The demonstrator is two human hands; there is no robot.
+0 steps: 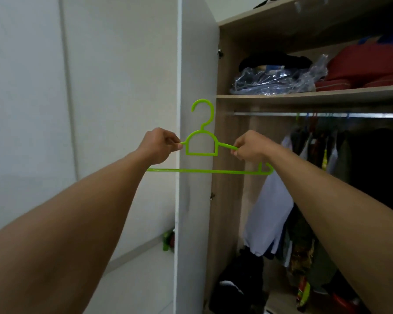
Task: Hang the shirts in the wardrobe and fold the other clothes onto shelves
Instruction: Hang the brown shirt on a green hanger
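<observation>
Left grip (159, 145) and right grip (250, 146) each pinch a shoulder arm of the bright green plastic hanger (202, 153). Its hook stands up between them, with no shirt on it. These are fingertip holds on thin arms, so a hard tug apart could bend or snap it. The metal wardrobe rail (270, 114) runs above and right of the right grip, and a pale hung shirt (268, 211) hangs below it.

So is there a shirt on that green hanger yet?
No, it is empty: the green hanger is bare plastic from hook to bottom bar, with the left hand and right hand pinching its shoulders.
</observation>
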